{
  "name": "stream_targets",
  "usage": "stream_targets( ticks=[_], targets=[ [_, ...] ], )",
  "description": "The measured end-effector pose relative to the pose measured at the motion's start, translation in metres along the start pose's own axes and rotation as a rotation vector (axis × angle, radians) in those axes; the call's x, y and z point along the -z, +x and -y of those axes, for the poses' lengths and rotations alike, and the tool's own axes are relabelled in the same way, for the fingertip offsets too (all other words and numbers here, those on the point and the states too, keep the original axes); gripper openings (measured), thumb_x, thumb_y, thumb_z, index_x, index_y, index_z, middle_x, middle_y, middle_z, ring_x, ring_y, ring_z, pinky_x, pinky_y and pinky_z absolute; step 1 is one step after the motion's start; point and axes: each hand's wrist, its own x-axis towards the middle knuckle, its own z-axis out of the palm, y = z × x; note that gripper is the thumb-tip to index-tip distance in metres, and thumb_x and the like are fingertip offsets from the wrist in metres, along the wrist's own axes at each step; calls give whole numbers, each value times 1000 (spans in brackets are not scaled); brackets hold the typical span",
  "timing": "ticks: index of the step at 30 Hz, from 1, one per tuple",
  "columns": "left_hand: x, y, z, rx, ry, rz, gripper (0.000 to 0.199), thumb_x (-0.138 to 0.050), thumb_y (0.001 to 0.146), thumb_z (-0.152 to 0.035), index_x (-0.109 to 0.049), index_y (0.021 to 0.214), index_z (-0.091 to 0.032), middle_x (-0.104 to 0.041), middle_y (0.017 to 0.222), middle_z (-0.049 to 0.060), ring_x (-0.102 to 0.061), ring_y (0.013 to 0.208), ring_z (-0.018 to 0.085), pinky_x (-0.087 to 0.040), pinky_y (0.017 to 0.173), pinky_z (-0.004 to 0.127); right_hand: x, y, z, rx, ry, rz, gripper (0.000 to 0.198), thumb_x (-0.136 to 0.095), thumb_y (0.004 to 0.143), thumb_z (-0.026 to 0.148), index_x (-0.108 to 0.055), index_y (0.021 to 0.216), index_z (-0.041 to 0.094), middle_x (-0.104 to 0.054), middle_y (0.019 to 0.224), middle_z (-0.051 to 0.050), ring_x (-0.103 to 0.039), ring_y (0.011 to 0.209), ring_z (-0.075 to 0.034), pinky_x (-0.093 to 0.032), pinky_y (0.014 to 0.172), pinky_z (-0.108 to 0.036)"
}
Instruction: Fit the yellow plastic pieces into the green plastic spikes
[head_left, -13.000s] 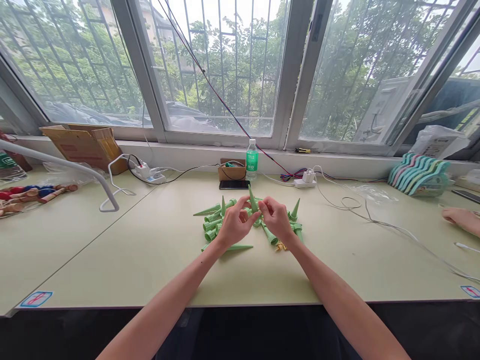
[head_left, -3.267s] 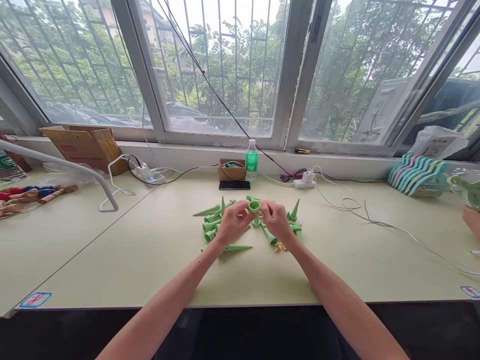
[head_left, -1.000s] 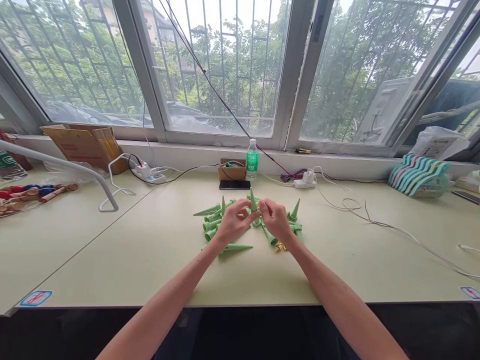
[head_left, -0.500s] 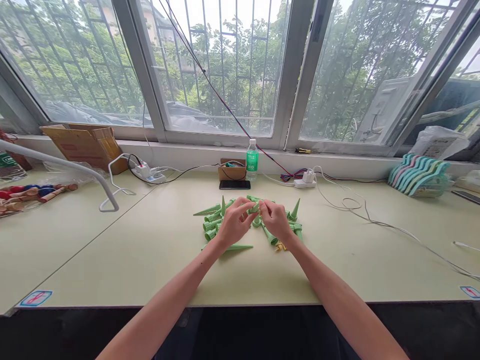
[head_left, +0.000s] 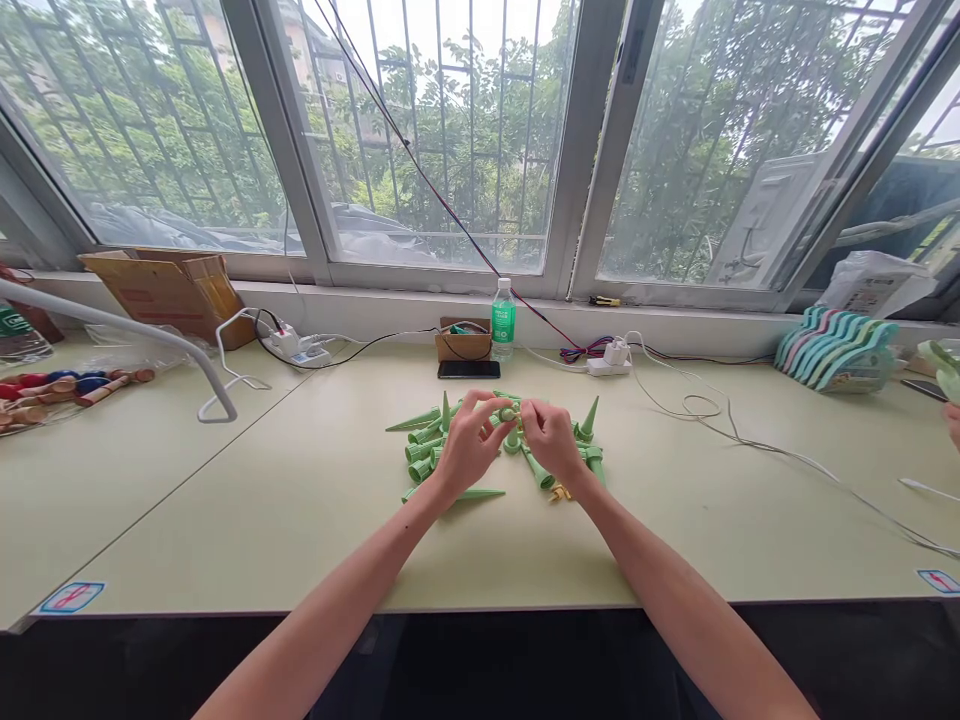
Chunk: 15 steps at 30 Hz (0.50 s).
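My left hand [head_left: 471,440] pinches a small green plastic spike part [head_left: 509,412] between thumb and fingertips, its round end turned towards me. Close against that part, my right hand [head_left: 551,440] has its thumb and fingers pressed together; what they grip is mostly hidden, though a bit of yellow shows beside them. Around and beneath both hands lie several green plastic watering spikes [head_left: 417,452], some with hollow ends facing me. One pointed spike [head_left: 590,420] stands upright on the right, and a long one [head_left: 480,494] lies in front. Small yellow pieces [head_left: 559,493] rest below my right wrist.
Behind the pile are a phone [head_left: 469,370], a small cardboard box [head_left: 462,345] and a bottle [head_left: 503,320]. A white cable [head_left: 780,455] crosses the right side. Teal hangers [head_left: 836,350] stand far right, near another person's hand [head_left: 952,422] with a pale green item [head_left: 940,368].
The green part between my hands has turned, so its round end now faces me. Another person's hand with a pale green item has come in at the right edge.
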Motion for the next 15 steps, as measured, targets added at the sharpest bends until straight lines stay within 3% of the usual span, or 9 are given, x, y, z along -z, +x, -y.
stream_targets(
  ticks=[5, 12, 15],
  targets=[
    [1, 2, -4, 192, -127, -5, 31, -65, 81, -29, -56, 109, -21, -56, 98, 2, -53, 54, 4, -47, 49, 18, 1, -2, 0, -15, 1, -5, 42, -36, 98, 43, -33, 62, 21, -34, 51, 5, -29, 48, -10, -25, 50, -25],
    [5, 7, -8, 500, -630, 131, 39, -65, 81, -42, -49, 109, -21, -52, 69, -5, -50, 46, 8, -41, 40, 19, 3, -3, -2, 8, 61, 35, 39, -39, 98, 46, -36, 67, 21, -41, 53, 5, -35, 48, -9, -29, 50, -23],
    [5, 8, -10, 579, -780, 151, 39, -63, 82, -48, -51, 107, -20, -52, 67, -4, -50, 45, 9, -41, 39, 20, 4, -3, -2, 10, 80, 44, 39, -39, 98, 46, -38, 68, 21, -43, 54, 5, -36, 48, -9, -31, 51, -23]
  ],
)
